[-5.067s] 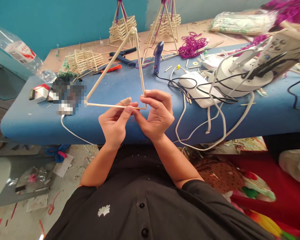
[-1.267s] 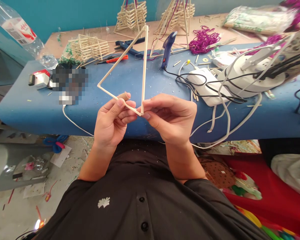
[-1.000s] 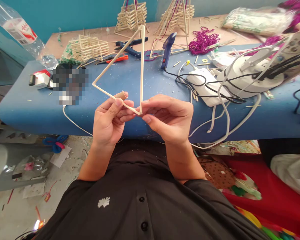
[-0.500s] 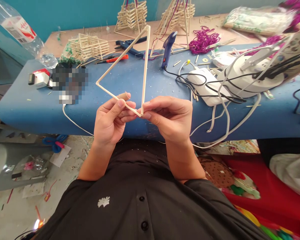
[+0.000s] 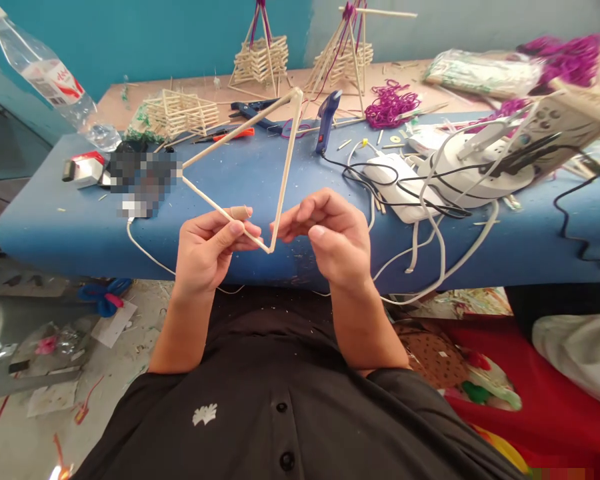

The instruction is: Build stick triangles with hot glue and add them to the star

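Observation:
A triangular frame of thin wooden sticks (image 5: 285,177) is held up over the blue table. My left hand (image 5: 205,250) pinches its lower stick between thumb and fingers; one finger has a tan wrap around its tip. My right hand (image 5: 333,233) is beside the frame's lower corner, thumb and fingers apart with nothing between them. Its fingertips lie close behind the upright stick; whether they touch it I cannot tell. Beyond the frame a blue glue gun (image 5: 327,120) stands on the table.
Stacked stick structures (image 5: 183,115) stand at the back. Blue pliers (image 5: 260,117), purple yarn (image 5: 391,105) and a plastic bottle (image 5: 55,83) are around them. On the right, a white power strip (image 5: 405,190) lies among tangled cables. A blurred dark object (image 5: 145,170) with a white cable is at left.
My right hand has let go of the frame's lower corner and opened its fingers. The frame and my left hand have shifted slightly left and down in view.

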A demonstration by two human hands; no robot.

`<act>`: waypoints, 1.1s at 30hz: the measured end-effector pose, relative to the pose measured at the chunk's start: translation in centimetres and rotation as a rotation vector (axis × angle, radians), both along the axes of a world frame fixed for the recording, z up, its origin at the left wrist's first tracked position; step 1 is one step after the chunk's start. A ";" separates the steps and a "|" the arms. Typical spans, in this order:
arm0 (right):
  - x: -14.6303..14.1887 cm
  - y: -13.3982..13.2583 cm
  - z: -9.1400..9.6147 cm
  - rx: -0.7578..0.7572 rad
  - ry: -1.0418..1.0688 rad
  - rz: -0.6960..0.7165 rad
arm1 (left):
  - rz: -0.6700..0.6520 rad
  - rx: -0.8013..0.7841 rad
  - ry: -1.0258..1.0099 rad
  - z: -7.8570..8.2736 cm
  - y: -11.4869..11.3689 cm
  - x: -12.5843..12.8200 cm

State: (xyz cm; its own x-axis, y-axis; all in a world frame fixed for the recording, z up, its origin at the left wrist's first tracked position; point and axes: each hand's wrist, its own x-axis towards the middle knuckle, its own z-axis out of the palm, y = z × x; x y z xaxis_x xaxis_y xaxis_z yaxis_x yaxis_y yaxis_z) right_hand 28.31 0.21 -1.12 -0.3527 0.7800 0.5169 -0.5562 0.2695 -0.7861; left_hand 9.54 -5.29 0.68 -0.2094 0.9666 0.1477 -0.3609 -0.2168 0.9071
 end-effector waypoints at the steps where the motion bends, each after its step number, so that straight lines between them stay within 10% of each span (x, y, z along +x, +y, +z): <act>1: 0.1 0.4 0.0 -0.035 -0.001 -0.018 | -0.009 -0.001 0.030 -0.2 -0.1 -0.3; 11: -0.8 1.4 0.2 -0.185 -0.087 -0.232 | -0.003 -0.070 0.319 -2.0 -2.3 -2.5; 20: -2.1 0.3 0.9 -0.205 0.089 -0.421 | 0.289 -0.113 -0.040 -3.2 0.0 -4.3; 27: -3.9 -1.7 0.6 -0.190 0.189 -0.412 | 0.018 -0.188 -0.109 -4.1 -2.0 1.7; 33: -5.0 -3.1 -0.3 -0.178 0.150 -0.422 | 0.104 0.025 -0.196 -3.0 -1.9 4.9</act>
State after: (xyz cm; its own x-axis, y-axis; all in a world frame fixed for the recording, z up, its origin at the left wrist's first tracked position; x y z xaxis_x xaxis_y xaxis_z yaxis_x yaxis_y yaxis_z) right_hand 23.29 -2.93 -1.44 0.0818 0.9199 0.3835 -0.5376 0.3648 -0.7602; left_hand 14.46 -7.18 -2.33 -0.3346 0.9349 0.1180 -0.5046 -0.2835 0.8155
